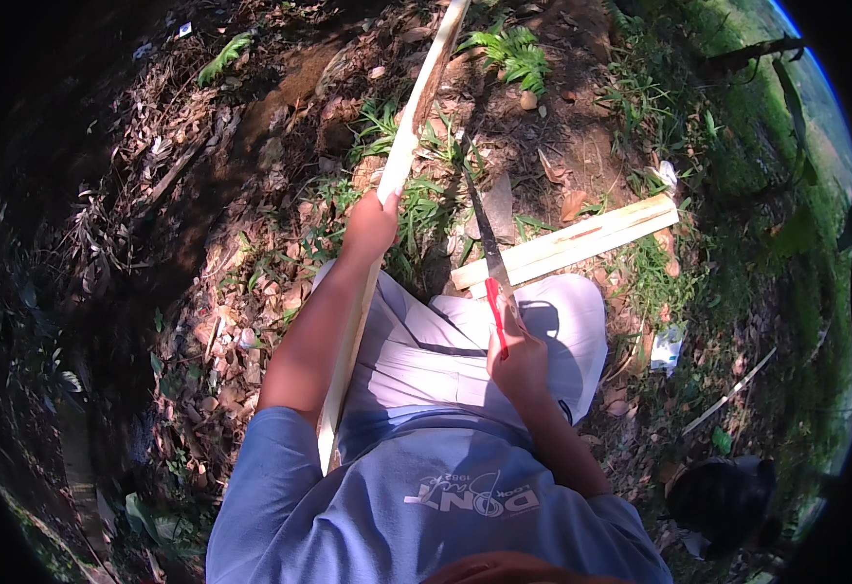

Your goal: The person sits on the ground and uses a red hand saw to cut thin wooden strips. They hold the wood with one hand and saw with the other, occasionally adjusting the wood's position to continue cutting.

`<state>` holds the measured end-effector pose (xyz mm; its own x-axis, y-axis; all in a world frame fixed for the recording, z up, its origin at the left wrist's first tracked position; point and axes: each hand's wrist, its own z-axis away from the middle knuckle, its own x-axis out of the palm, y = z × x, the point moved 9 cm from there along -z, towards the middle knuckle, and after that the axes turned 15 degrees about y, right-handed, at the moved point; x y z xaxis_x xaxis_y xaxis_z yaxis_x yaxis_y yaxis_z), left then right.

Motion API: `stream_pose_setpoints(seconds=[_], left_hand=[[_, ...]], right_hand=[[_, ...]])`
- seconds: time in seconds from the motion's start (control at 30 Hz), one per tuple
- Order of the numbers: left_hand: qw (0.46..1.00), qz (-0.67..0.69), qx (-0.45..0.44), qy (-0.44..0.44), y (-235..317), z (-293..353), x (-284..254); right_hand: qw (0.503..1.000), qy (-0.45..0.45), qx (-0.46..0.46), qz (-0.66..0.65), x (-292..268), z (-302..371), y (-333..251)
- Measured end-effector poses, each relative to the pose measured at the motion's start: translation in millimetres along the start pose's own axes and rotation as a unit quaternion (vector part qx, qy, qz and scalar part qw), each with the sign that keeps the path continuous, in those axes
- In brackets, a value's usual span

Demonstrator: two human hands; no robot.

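Note:
A long pale wooden strip [402, 161] slants from beside my left hip up past the top edge of the picture. My left hand [371, 230] is closed round it near its middle, and its lower part runs along my forearm. Dark bark-like patches show on its upper part. In my right hand [517, 356] is a handsaw [486, 232] with a red handle, held over my right thigh. Its long narrow blade points away from me, tip apart from the strip. Just beyond my right knee, cut pale wood pieces [574, 241] lie side by side on the ground.
Dry leaves, soil and grass tufts surround me. A flat grey stone [497, 206] lies under the blade. A fern [511, 56] grows ahead. To the right are a white and blue packet [666, 348], a thin stick [729, 391] and a dark rounded object [723, 494].

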<state>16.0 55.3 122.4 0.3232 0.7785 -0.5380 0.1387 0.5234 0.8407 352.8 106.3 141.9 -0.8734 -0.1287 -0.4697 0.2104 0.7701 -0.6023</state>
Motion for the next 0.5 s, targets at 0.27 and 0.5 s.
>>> stream_pose_setpoints(seconds=[0.27, 0.5], left_hand=[[0.811, 0.409, -0.207, -0.363, -83, 48, 17], [0.88, 0.283, -0.159, -0.347, -80, 75, 13]], right_hand=[[0.98, -0.063, 0.181, -0.047, -40, -7, 17], [0.983, -0.037, 0.167, -0.066, -84, 12, 11]])
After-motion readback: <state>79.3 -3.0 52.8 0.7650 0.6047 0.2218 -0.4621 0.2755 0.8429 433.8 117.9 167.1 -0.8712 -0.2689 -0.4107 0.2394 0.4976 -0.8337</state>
